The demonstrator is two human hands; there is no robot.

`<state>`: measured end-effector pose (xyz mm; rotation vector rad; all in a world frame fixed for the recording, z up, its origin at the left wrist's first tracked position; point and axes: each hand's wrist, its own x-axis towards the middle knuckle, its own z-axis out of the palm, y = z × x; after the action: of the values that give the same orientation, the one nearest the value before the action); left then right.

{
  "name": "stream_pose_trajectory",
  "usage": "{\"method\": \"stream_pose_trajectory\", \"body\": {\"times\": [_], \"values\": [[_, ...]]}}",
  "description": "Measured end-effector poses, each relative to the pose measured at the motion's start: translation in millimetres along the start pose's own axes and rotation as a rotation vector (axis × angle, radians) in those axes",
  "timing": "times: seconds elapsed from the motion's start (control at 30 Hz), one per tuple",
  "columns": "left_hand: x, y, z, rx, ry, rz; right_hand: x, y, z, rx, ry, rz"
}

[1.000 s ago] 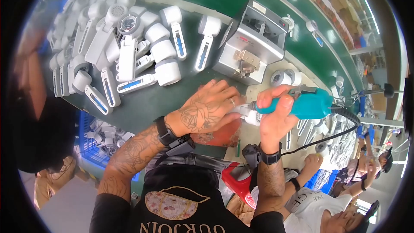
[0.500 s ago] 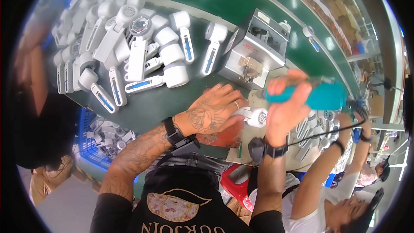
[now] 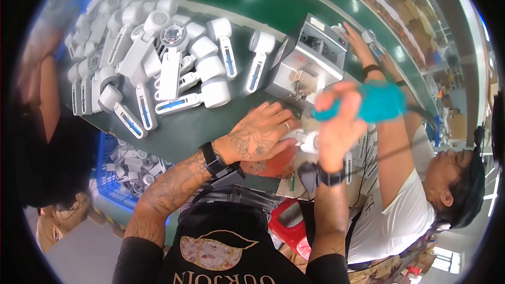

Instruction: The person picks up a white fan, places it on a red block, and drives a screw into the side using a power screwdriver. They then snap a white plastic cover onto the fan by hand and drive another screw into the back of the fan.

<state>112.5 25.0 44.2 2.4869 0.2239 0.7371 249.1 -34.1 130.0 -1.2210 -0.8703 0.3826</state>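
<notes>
1. Head view: the left hand [image 3: 260, 131] bends over the handle end of a small white fan [image 3: 310, 142] and grips it; the palm hides most of the handle.
2. That fan is near the table's front edge, by the right side of a red pad [image 3: 268, 166]. The hand probably presses there so the fan cannot slide.
3. The right hand [image 3: 341, 123] is closed around a fat teal power tool [image 3: 381, 100]. Both look blurry. The tool's thin end points left, apart from the fan, maybe held high to keep it clear.
4. More white fans [image 3: 215, 93] make a big heap at the table's far left corner, perhaps to leave room by the front edge.
5. A gray metal machine [image 3: 286, 76] stands by the far edge, right of the heap.
6. A blue basket [image 3: 103, 176] full of white and gray parts sits below the front left corner.
7. To the right, a co-worker [image 3: 400, 226] reaches past the machine.
</notes>
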Motion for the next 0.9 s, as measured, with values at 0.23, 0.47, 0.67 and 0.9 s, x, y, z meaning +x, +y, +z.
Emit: {"method": "stream_pose_trajectory", "body": {"times": [0.23, 0.47, 0.67, 0.9], "values": [[8, 3, -4, -0.016, -0.114, -0.032, -48, -14, -36, -0.056, 0.013, -0.023], [6, 1, 1, -0.013, -0.101, -0.051, -50, 1, -44, -0.042, 0.000, -0.017], [7, 6, -3, -0.009, -0.118, -0.052, -49, 12, -43, 0.037, -0.025, -0.006], [9, 10, -3, -0.015, -0.095, -0.055, -55, 11, -44, 0.025, -0.018, -0.034]]}}
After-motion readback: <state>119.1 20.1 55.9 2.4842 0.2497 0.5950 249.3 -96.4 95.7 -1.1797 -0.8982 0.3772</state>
